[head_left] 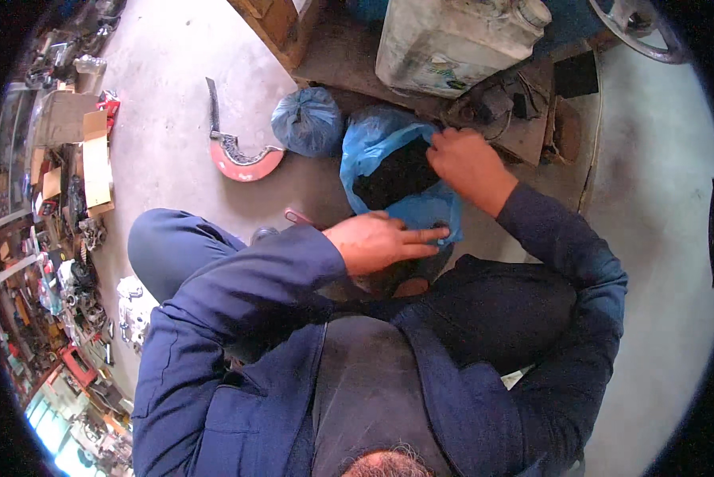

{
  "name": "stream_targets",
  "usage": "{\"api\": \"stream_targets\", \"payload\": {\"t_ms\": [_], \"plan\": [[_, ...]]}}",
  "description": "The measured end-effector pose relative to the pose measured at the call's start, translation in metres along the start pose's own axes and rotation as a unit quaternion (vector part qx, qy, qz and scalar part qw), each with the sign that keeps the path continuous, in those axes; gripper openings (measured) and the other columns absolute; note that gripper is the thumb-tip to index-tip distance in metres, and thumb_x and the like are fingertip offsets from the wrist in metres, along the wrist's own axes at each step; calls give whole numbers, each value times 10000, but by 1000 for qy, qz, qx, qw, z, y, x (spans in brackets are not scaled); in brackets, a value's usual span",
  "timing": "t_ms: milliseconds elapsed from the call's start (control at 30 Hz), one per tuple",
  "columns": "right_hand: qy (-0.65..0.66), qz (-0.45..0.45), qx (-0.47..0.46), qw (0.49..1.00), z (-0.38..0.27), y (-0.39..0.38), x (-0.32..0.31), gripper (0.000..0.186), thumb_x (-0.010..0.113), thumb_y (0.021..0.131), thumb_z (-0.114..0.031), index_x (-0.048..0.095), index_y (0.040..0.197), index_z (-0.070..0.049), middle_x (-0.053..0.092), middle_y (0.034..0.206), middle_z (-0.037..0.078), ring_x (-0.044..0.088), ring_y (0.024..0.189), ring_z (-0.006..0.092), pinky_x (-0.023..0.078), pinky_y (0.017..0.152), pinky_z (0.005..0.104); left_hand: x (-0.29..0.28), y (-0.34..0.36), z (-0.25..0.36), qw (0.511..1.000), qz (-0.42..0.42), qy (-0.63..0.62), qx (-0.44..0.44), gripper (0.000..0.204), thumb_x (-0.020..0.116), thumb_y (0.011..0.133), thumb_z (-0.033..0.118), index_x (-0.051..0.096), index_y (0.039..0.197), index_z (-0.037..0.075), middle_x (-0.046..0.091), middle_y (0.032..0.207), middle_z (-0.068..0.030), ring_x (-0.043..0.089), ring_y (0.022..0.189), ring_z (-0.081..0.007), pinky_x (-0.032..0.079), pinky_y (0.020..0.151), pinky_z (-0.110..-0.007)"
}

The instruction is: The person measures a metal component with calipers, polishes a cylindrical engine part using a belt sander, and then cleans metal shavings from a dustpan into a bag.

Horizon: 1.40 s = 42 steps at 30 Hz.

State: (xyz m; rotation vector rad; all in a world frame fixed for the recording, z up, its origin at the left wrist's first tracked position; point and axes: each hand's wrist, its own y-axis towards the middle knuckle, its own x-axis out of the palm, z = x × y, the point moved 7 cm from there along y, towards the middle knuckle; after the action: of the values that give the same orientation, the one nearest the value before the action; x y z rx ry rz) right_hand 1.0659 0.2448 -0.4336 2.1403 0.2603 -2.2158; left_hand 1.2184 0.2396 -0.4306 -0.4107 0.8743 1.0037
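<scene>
A blue plastic bag (357, 151) stands on the floor before me, its mouth spread and a dark, loose-looking mass (401, 173) inside. My right hand (470, 165) is closed on the bag's rim at the far right, fingers bent around the film. Across the near side of the mouth lies my left hand (381, 243), open, with two fingers stretched to the right along the plastic and touching it. Just left of this bag sits a second blue bag (308, 123), full and gathered at its top.
Left of the bags lies a curved red piece (250, 165) with a dark strip attached. A dirty white jerrycan (459, 48) stands on a wooden bench (337, 67) ahead. Parts and cardboard boxes (96, 159) crowd the far left. A handwheel (639, 32) is at upper right.
</scene>
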Motion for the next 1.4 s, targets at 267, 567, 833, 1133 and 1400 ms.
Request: {"api": "stream_targets", "payload": {"t_ms": [267, 567, 833, 1133, 1400], "plan": [[166, -59, 133, 975, 39, -38, -42, 217, 732, 775, -203, 715, 954, -81, 692, 935, 146, 684, 846, 363, 543, 732, 437, -76, -78, -89, 868, -204, -285, -351, 221, 668, 738, 67, 732, 947, 39, 752, 861, -127, 724, 719, -300, 578, 657, -389], [298, 10, 155, 942, 34, -58, -59, 313, 714, 808, -292, 705, 1049, -93, 705, 987, 141, 670, 924, 375, 543, 790, 486, 156, -120, -147, 845, -266, -81, -457, 521, 737, 821, 534, 766, 1001, 46, 738, 1035, -189, 702, 976, -395, 551, 831, -518], [180, 33, 31, 983, -14, -32, -88, 318, 704, 773, -90, 682, 1090, -87, 644, 1020, 90, 674, 907, 289, 561, 755, 404, 132, -138, -181, 862, -357, 72, -352, 354, 735, 837, 399, 772, 1011, 93, 756, 1031, -137, 729, 973, -327, 577, 779, -466], [148, -53, 38, 987, 3, -2, 6, 293, 700, 781, -121, 691, 1067, -56, 618, 935, 126, 659, 854, 345, 551, 737, 449, 16, -161, -163, 845, -361, 234, -318, 318, 689, 845, 348, 770, 1035, 106, 749, 1078, -126, 736, 934, -290, 579, 766, -439], [342, 3, 108, 933, 47, -20, -32, 325, 727, 755, -245, 738, 1007, -41, 721, 963, 182, 685, 927, 379, 553, 826, 447, -113, -188, -132, 839, -299, 155, -427, 301, 713, 725, 349, 743, 862, 83, 715, 810, -195, 715, 770, -374, 570, 705, -476]]}}
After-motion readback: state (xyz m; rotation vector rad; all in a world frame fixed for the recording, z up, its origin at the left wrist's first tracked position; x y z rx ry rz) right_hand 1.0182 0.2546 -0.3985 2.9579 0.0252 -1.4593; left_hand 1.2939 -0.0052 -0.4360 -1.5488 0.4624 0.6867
